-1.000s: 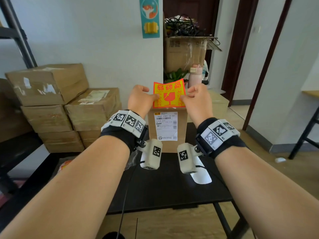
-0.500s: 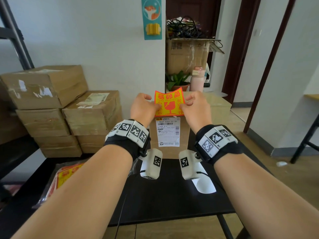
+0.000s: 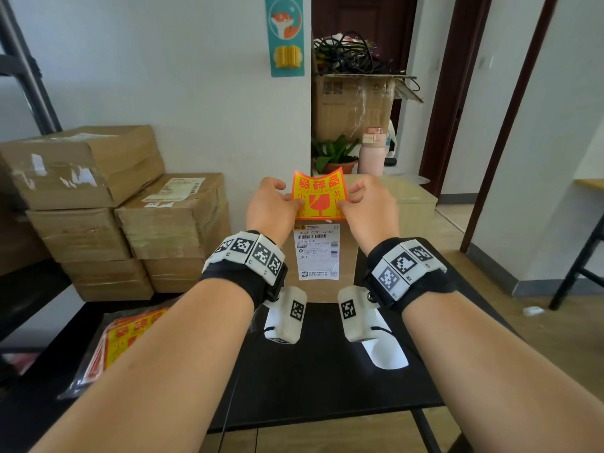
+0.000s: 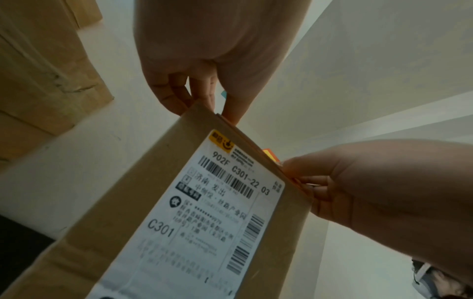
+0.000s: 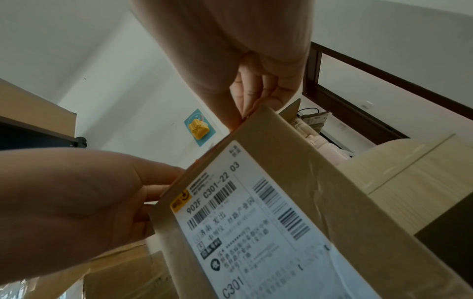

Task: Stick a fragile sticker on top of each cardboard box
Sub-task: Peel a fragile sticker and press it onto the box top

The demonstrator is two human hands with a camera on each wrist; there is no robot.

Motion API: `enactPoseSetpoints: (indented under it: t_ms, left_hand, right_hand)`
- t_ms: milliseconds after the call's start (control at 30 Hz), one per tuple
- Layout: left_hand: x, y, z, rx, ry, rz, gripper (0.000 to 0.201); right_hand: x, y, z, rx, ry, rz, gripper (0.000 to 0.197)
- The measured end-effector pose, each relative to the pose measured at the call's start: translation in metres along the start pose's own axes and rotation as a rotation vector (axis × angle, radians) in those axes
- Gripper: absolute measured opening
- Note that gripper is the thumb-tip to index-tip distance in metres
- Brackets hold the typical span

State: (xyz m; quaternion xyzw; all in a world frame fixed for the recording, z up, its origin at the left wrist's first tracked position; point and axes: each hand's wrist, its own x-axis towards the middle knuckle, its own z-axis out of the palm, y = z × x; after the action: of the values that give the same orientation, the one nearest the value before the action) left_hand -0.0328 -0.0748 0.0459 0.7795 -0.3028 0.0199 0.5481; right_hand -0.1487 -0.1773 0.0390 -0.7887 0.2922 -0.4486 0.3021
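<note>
An orange and yellow fragile sticker (image 3: 319, 197) is held by its two side edges over the top of a small upright cardboard box (image 3: 348, 289) that carries a white shipping label (image 3: 317, 251). My left hand (image 3: 281, 204) pinches the sticker's left edge and my right hand (image 3: 353, 204) pinches its right edge. The sticker's near edge lies at the box's front top edge and its far edge curls up. The left wrist view shows the box (image 4: 122, 222), my left hand (image 4: 194, 91) and an orange sliver of the sticker (image 4: 270, 154). In the right wrist view my right hand (image 5: 256, 95) is at the box (image 5: 320, 172) top corner.
The box stands on a black table (image 3: 327, 380). A pack of stickers (image 3: 130, 335) lies at the table's left and a white backing sheet (image 3: 389, 354) at its right. Stacked cardboard boxes (image 3: 98, 207) stand at the left, and a pale cabinet (image 3: 415, 204) stands behind.
Both hands have brought the sticker slightly lower, tilting it flatter over the box top. The head view has dipped, so the sticker pack on the table now shows.
</note>
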Motion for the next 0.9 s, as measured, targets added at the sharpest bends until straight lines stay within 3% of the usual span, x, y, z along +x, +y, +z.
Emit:
enactPoseSetpoints:
  t_ms: [400, 533, 600, 700, 767, 900]
  left_hand:
    - [-0.01, -0.003, 0.011, 0.347, 0.089, 0.266, 0.039]
    - [-0.008, -0.002, 0.007, 0.438, 0.128, 0.307, 0.046]
    - [-0.007, 0.001, 0.003, 0.513, 0.082, 0.383, 0.04]
    - [-0.003, 0.001, 0.007, 0.576, -0.121, 0.44, 0.045]
    - [0.0, -0.004, 0.011, 0.519, -0.236, 0.391, 0.051]
    - [0.007, -0.013, 0.013, 0.407, -0.271, 0.271, 0.043]
  right_hand:
    - [-0.003, 0.0, 0.006, -0.104, -0.031, -0.084, 0.018]
    - [-0.003, 0.002, 0.002, -0.244, 0.009, -0.08, 0.032]
    - [-0.002, 0.001, -0.001, -0.236, -0.028, -0.101, 0.034]
    - [-0.003, -0.002, 0.003, -0.3, -0.145, -0.205, 0.035]
    - [-0.002, 0.0, 0.009, -0.328, -0.234, -0.179, 0.04]
    - [0.002, 0.01, 0.014, -0.214, -0.267, -0.055, 0.039]
